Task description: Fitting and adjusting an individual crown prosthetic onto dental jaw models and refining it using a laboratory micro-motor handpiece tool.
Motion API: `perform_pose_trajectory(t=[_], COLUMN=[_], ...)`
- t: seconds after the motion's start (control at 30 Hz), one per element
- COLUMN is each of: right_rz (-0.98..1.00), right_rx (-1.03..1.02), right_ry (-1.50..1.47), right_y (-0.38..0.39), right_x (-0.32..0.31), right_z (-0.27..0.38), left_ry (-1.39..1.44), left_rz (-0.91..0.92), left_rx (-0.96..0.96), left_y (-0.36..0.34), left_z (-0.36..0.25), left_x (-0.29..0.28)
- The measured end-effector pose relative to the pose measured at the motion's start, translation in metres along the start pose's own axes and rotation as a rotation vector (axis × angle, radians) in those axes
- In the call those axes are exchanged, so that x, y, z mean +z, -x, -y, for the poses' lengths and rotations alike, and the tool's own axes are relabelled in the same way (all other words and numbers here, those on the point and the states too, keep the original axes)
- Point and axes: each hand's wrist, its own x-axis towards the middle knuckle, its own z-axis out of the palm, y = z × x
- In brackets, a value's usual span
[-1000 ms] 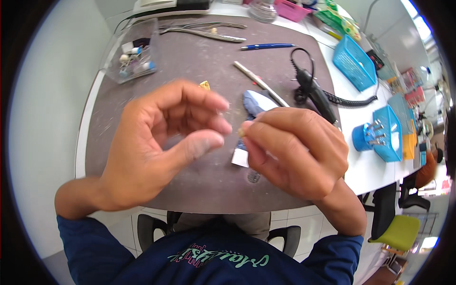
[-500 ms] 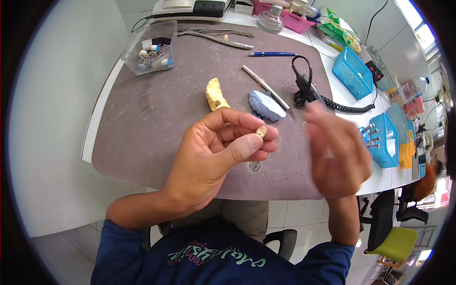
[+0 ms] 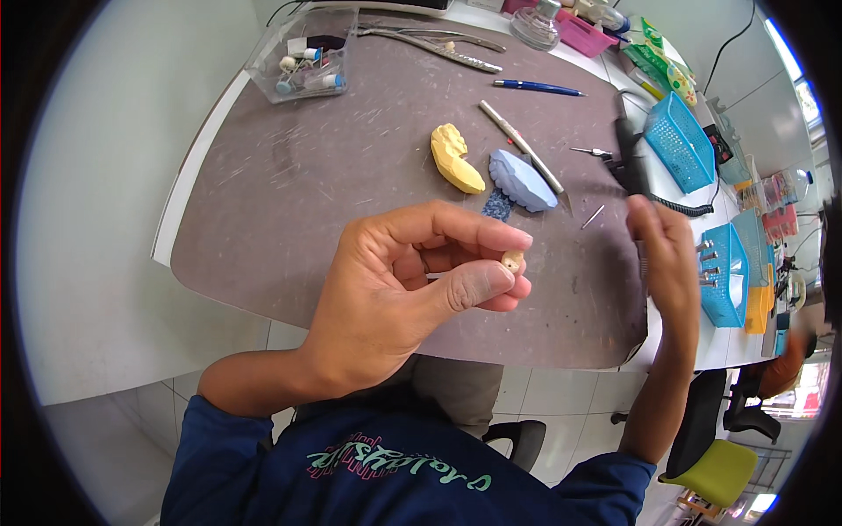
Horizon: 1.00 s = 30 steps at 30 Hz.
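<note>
My left hand (image 3: 517,263) pinches a small cream tooth-shaped piece (image 3: 513,260) between thumb and fingers. On the right, my right hand (image 3: 662,241) is closed on the lower end of a blurred black corded handpiece (image 3: 630,158), held fairly upright. Beyond my left hand lie a yellow dental model (image 3: 456,167) and a pale blue one (image 3: 522,182) beside dark blue speckled material (image 3: 498,203). A white-silver pencil-shaped tool (image 3: 517,140) rests behind them, and small metal pins (image 3: 592,216) lie to their right.
The mat (image 3: 237,210) also bears a clear box of small bits (image 3: 298,61), large pliers (image 3: 421,53) and a blue pen (image 3: 535,88). Blue baskets (image 3: 680,140) line the right edge. A person in orange (image 3: 781,364) sits farther right near a green chair (image 3: 715,473).
My right hand has left the small piece, moved rightward to the handpiece and raised it. The piece stays in my left hand. The yellow model now shows fully.
</note>
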Motion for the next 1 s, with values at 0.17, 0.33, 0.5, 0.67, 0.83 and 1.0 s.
perform_pose_trajectory(t=[0.17, 0.33, 0.5, 0.67, 0.83, 1.0], right_rz=[0.064, -0.091, -0.341, -0.428, -0.335, -0.409], right_rx=[-0.247, -0.541, -0.692, -0.721, -0.742, -0.686], right_ry=[-1.294, -0.822, -0.654, -0.709, -0.754, -0.799], right_y=[0.025, 0.062, 0.077, 0.086, 0.092, 0.096], right_x=[0.010, 0.046, 0.080, 0.094, 0.097, 0.103], right_z=[0.016, 0.040, 0.044, 0.046, 0.045, 0.046], left_ry=[-0.079, -0.084, -0.089, 0.054, 0.047, 0.013], left_rz=[-0.014, -0.060, -0.058, -0.012, 0.034, 0.042], left_rx=[-0.008, -0.042, -0.122, -0.324, -0.424, -0.449], left_y=[0.005, 0.013, 0.014, 0.009, 0.007, 0.005], left_z=[0.004, 0.006, 0.004, -0.004, -0.010, -0.012], left_x=[0.000, 0.003, 0.002, 0.001, 0.002, 0.001])
